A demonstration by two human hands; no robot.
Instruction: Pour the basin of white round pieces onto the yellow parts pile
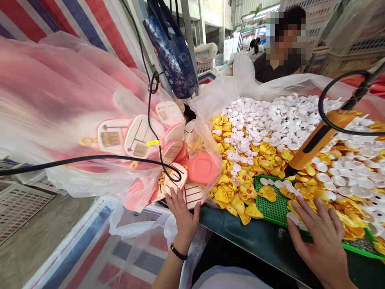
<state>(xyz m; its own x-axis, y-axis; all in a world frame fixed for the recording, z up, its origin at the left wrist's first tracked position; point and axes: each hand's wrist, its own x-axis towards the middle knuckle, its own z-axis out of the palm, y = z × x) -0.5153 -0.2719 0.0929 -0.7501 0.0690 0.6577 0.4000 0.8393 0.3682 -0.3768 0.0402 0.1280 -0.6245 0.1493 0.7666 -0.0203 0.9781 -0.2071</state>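
Note:
My left hand (184,218) has its fingers stretched out, the tips touching a flat pink-and-white plastic piece (192,193) at the mouth of a clear plastic bag. More such pieces and a coral-pink one (203,167) lie beside it. My right hand (323,237) is spread over the front of a green perforated tray (269,208), fingertips at small yellow plastic parts and white discs. One yellow part (267,193) sits apart on the tray. Above it an orange electric screwdriver (315,142) hangs tilted, its tip near the tray; neither hand touches it.
Heaps of white discs (270,116) and yellow parts (230,190) cover the table behind the tray. Small screws (361,244) fill a compartment at its right. Black cables (90,158) cross the bagged pieces. A blue bag (171,52) hangs behind; a person (278,68) is opposite.

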